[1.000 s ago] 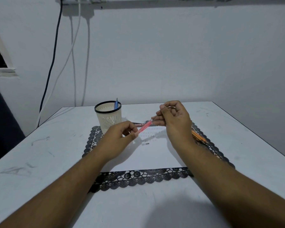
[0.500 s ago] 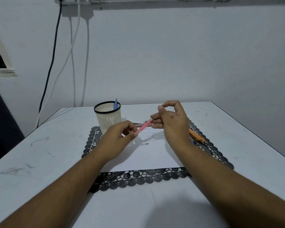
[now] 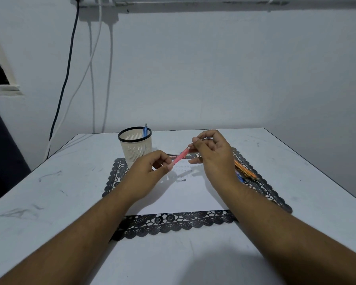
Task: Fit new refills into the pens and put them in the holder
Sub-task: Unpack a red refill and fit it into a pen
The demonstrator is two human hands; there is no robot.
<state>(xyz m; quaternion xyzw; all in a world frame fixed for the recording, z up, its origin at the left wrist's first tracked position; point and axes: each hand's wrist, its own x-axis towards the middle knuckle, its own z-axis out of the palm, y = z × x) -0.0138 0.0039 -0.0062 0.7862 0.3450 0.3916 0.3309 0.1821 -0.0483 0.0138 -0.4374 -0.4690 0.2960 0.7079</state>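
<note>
A pink pen (image 3: 180, 157) hangs in the air above a sheet of white paper (image 3: 185, 194), held at both ends. The left hand (image 3: 150, 171) pinches its lower end between thumb and fingertips, and the right hand (image 3: 212, 153) pinches the upper end, its other fingers loosely curled above. Neither hand rests on the table (image 3: 49, 192).

The holder (image 3: 135, 147), a pale mesh cup with a black rim, stands at the far left corner of a black lace mat (image 3: 173, 225), near the left hand but not touching it. One blue pen (image 3: 145, 130) already stands in it. More pens lie on the mat: orange ones (image 3: 246, 171) just past the right wrist, with something blue beside them, and a dark one (image 3: 173, 155) partly hidden behind the pink pen.

The person seems to be working the upper end of the pink pen, twisting or pulling it; whether a refill is inside cannot be told from here.

A tiny dark part (image 3: 183, 180) lies loose on the paper (possibly a spring or tip piece, too small to be sure). That is the likeliest trouble: a brush from a wrist could roll it off the sheet into the lace, where it would be hard to spot. The pen is also gripped only at its ends, so a sudden release of the upper piece could send it flying. A wide swing of the left hand might knock the light holder over.
</note>
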